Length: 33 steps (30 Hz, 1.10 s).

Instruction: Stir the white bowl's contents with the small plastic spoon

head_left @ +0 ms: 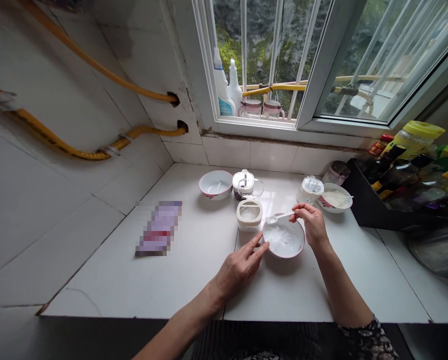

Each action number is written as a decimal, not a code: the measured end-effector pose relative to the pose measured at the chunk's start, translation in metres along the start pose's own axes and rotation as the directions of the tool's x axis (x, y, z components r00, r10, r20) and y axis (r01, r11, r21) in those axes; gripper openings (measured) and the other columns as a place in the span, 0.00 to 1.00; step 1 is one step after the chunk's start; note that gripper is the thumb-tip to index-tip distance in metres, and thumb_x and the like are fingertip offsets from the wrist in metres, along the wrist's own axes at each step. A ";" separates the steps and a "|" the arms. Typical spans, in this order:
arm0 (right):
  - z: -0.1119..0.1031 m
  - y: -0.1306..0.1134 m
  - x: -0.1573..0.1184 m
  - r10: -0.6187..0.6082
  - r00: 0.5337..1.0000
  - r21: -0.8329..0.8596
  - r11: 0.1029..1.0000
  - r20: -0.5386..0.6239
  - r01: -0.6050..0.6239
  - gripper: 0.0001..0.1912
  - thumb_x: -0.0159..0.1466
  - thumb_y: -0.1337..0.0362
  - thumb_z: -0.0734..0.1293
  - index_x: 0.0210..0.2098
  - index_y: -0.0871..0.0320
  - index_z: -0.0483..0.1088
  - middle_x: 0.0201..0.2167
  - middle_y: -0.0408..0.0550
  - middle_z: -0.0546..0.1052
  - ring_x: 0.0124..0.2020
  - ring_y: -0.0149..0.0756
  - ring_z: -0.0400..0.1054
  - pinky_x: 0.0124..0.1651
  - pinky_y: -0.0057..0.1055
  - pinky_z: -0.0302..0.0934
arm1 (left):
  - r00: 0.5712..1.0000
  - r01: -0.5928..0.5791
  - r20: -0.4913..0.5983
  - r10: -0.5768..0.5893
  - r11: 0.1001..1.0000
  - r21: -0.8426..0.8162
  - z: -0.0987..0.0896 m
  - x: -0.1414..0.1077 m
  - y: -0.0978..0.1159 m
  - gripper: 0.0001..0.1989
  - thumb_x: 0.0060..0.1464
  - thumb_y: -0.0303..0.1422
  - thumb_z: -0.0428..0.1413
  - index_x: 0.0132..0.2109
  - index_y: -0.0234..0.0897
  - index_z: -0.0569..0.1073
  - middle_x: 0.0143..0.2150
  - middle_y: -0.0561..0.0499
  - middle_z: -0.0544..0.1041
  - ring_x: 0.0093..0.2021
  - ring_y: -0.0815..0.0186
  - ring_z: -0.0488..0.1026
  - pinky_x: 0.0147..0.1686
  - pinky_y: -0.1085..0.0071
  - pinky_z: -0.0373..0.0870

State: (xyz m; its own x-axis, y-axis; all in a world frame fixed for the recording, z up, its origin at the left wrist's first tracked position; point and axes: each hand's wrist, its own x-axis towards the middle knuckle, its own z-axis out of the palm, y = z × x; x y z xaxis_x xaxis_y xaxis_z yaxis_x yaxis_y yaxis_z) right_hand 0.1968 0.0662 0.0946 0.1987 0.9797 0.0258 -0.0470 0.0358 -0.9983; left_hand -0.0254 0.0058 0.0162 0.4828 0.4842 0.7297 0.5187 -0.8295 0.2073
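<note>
— What have your hands got?

— My right hand (313, 223) pinches the handle of a small white spoon (279, 217), fingers closed on it, with the scoop end hanging over the far rim of the bowl (284, 239). My left hand (242, 265) is spread and loose, holding nothing; its fingertips touch the bowl's near left rim. The bowl has white grains in it and stands on the surface (178, 280) right in front of me.

— How much room is there around it?

— Tight on the far side. An open white jar (249, 214) sits just beside the bowl's far left edge, and a lidded jar (247, 184) stands right behind that one. A second bowl (215, 184) is further left, and another jar (310, 189) and a third bowl (335, 197) lie near my right hand. Toward me the surface is bare up to its front edge, and to the left there is open space as far as a flat packet (159, 228).

— And the room?

— White tiled surface, tiled wall on the left carrying yellow hoses (77, 150), a window (284, 60) straight ahead with bottles (227, 90) on its sill, and a dark rack of sauce bottles (407, 175) on the right.
</note>
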 end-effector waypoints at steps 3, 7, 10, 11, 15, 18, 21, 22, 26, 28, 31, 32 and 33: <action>0.012 -0.003 -0.002 -0.116 0.993 -0.029 0.993 -0.018 0.115 0.06 0.54 0.60 0.67 0.28 0.56 0.70 0.18 0.42 0.75 0.23 0.35 0.70 0.35 0.35 0.65 | 1.000 0.007 0.003 -0.007 1.000 -0.005 0.000 0.000 0.000 0.22 0.62 0.18 0.48 0.61 0.31 0.69 0.62 0.32 0.71 0.52 0.59 0.79 0.47 0.69 0.80; 0.029 -0.002 -0.013 -0.434 0.901 -0.260 0.868 0.016 0.423 0.05 0.64 0.61 0.64 0.36 0.55 0.70 0.26 0.45 0.79 0.31 0.39 0.75 0.42 0.39 0.67 | 1.000 0.014 0.009 -0.014 1.000 -0.011 0.000 -0.001 -0.001 0.22 0.63 0.19 0.48 0.62 0.31 0.68 0.62 0.32 0.71 0.50 0.60 0.79 0.45 0.70 0.81; 0.035 0.002 -0.019 -0.691 0.686 -0.463 0.542 0.229 0.701 0.06 0.67 0.69 0.62 0.36 0.54 0.70 0.29 0.45 0.81 0.32 0.38 0.74 0.52 0.44 0.63 | 1.000 0.005 0.000 -0.005 1.000 -0.003 0.001 -0.001 -0.001 0.23 0.64 0.19 0.47 0.64 0.32 0.66 0.62 0.32 0.71 0.50 0.61 0.80 0.43 0.70 0.81; 0.035 0.004 -0.020 -0.727 0.614 -0.485 0.435 0.308 0.759 0.08 0.66 0.71 0.61 0.37 0.54 0.70 0.29 0.44 0.81 0.31 0.37 0.74 0.54 0.44 0.62 | 1.000 0.001 -0.003 -0.001 1.000 0.000 0.001 -0.001 -0.001 0.23 0.64 0.19 0.47 0.64 0.33 0.66 0.61 0.32 0.71 0.49 0.61 0.80 0.43 0.70 0.81; 0.030 0.002 -0.021 -0.772 0.519 -0.496 0.309 0.368 0.812 0.10 0.65 0.74 0.61 0.38 0.53 0.70 0.30 0.43 0.81 0.30 0.35 0.73 0.55 0.44 0.61 | 1.000 -0.002 -0.008 0.002 1.000 0.001 0.002 0.000 -0.002 0.23 0.63 0.19 0.48 0.63 0.32 0.66 0.61 0.32 0.72 0.48 0.61 0.80 0.43 0.70 0.81; 0.019 -0.001 -0.021 -0.755 0.622 -0.505 0.462 0.208 0.729 0.07 0.64 0.72 0.62 0.37 0.53 0.70 0.27 0.42 0.80 0.30 0.37 0.73 0.51 0.43 0.64 | 1.000 -0.004 -0.003 0.004 1.000 -0.013 0.001 0.000 -0.001 0.21 0.63 0.19 0.48 0.62 0.30 0.67 0.61 0.30 0.72 0.50 0.59 0.80 0.43 0.69 0.81; 0.003 -0.001 -0.019 -0.614 0.784 -0.498 0.654 0.090 0.570 0.06 0.62 0.68 0.63 0.32 0.54 0.71 0.21 0.42 0.77 0.28 0.39 0.71 0.41 0.39 0.66 | 1.000 -0.001 -0.004 0.001 1.000 -0.017 0.000 0.000 -0.001 0.22 0.63 0.18 0.48 0.62 0.30 0.67 0.61 0.31 0.72 0.51 0.59 0.79 0.44 0.69 0.81; -0.002 0.000 -0.018 -0.567 0.820 -0.499 0.691 0.075 0.524 0.06 0.61 0.68 0.63 0.30 0.54 0.71 0.20 0.42 0.76 0.28 0.39 0.70 0.39 0.38 0.66 | 1.000 0.001 -0.006 -0.001 1.000 -0.017 0.000 0.000 -0.001 0.22 0.63 0.18 0.47 0.62 0.31 0.67 0.61 0.31 0.71 0.52 0.59 0.79 0.45 0.69 0.81; -0.014 0.002 -0.015 -0.479 0.876 -0.530 0.727 0.065 0.437 0.06 0.56 0.67 0.62 0.24 0.53 0.69 0.17 0.42 0.73 0.28 0.40 0.68 0.37 0.36 0.64 | 1.000 0.005 0.009 -0.005 1.000 -0.014 -0.001 -0.001 0.000 0.25 0.63 0.18 0.47 0.66 0.33 0.64 0.63 0.33 0.70 0.56 0.58 0.76 0.48 0.67 0.80; -0.014 0.003 -0.016 -0.469 0.879 -0.557 0.710 0.081 0.431 0.06 0.55 0.67 0.62 0.23 0.53 0.69 0.17 0.42 0.72 0.30 0.41 0.68 0.39 0.37 0.63 | 1.000 0.010 0.015 -0.009 1.000 -0.013 -0.001 -0.001 0.000 0.26 0.63 0.19 0.47 0.67 0.34 0.62 0.63 0.34 0.70 0.56 0.58 0.76 0.48 0.67 0.81; -0.008 0.006 -0.018 -0.444 0.887 -0.578 0.694 0.126 0.430 0.07 0.54 0.67 0.61 0.23 0.52 0.70 0.20 0.44 0.75 0.32 0.41 0.68 0.41 0.37 0.63 | 1.000 0.011 0.018 -0.011 1.000 -0.010 -0.001 -0.001 0.000 0.25 0.64 0.19 0.47 0.66 0.34 0.63 0.63 0.33 0.70 0.55 0.58 0.77 0.47 0.67 0.81; -0.005 0.006 -0.018 -0.431 0.891 -0.576 0.697 0.139 0.427 0.07 0.54 0.67 0.61 0.22 0.52 0.70 0.21 0.44 0.76 0.33 0.41 0.69 0.41 0.37 0.63 | 1.000 0.011 0.018 -0.011 1.000 -0.009 -0.001 -0.001 0.000 0.25 0.64 0.19 0.47 0.66 0.33 0.64 0.62 0.33 0.71 0.55 0.58 0.77 0.47 0.68 0.81; -0.003 0.007 -0.019 -0.417 0.897 -0.572 0.705 0.146 0.420 0.07 0.53 0.67 0.61 0.22 0.52 0.70 0.21 0.44 0.76 0.33 0.41 0.69 0.41 0.36 0.63 | 1.000 0.013 0.017 -0.013 1.000 -0.008 -0.001 -0.001 0.000 0.24 0.64 0.19 0.47 0.65 0.33 0.64 0.62 0.33 0.71 0.55 0.58 0.77 0.47 0.68 0.81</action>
State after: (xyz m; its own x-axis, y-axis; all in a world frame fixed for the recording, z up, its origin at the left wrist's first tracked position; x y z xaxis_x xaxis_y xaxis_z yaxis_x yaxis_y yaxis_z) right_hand 0.1956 0.0470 0.0872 0.0549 0.8928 0.4470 0.6101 0.3244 -0.7228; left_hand -0.0271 0.0050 0.0158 0.4878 0.4994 0.7160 0.5193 -0.8253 0.2218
